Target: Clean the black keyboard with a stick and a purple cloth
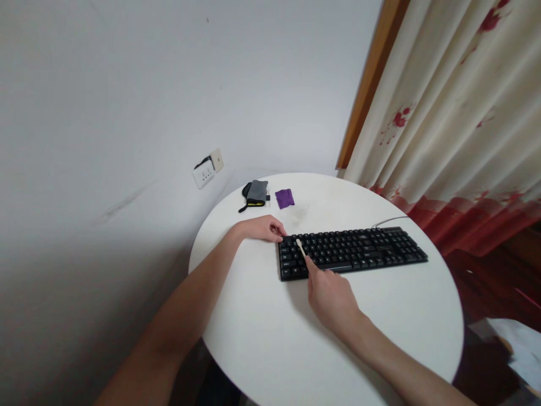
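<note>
Below, a black keyboard (350, 252) lay on the round white bench (270, 332). Right hand (332, 299) pinched what seemed a pale brush (300, 247) against its keys; left hand (264, 228), fingers curled, touched its corner.

— Where does the camera sit?
— On my head, looking forward and down at the round tabletop (270, 338), lower centre of frame, close by.
— Anything beyond?
— Wall (127, 84) upper left, curtain (456, 101) upper right.
</note>
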{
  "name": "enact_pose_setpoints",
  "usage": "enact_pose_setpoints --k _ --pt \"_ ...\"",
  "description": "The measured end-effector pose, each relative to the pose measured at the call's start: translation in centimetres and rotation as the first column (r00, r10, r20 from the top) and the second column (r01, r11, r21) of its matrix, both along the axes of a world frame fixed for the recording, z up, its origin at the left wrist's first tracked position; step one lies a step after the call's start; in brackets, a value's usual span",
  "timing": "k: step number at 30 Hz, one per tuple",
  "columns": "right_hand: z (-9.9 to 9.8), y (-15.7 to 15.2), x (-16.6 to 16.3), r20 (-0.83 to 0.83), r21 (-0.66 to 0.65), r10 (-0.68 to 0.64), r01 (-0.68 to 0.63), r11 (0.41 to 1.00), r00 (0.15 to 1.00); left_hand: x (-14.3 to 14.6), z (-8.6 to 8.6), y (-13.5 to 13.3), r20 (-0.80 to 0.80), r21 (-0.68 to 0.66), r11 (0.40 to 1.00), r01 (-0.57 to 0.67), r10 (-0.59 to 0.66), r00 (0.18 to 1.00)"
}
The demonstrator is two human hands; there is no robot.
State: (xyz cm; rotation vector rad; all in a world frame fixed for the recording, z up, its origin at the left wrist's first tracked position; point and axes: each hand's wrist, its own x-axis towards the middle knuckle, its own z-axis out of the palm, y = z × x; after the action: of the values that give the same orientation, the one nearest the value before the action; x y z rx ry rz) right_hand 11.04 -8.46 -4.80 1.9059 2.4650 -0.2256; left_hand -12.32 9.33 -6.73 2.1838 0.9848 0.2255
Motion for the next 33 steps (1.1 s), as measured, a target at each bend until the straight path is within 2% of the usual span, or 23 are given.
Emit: enact_pose_setpoints --k 11,33 --pt "-0.6 -1.9 3.1 0.089 0.033 0.0 -0.003 0.999 0.996 0.1 0.2 -0.2 -0.002 -0.014 1.0 -0.003 0.003 1.0" --pt "-2.6 -7.2 6.9 -0.045 -0.042 -0.079 0.077 0.996 0.996 0.2 0.3 -0.1 -0.009 -0.008 1.0 0.002 -0.003 1.0"
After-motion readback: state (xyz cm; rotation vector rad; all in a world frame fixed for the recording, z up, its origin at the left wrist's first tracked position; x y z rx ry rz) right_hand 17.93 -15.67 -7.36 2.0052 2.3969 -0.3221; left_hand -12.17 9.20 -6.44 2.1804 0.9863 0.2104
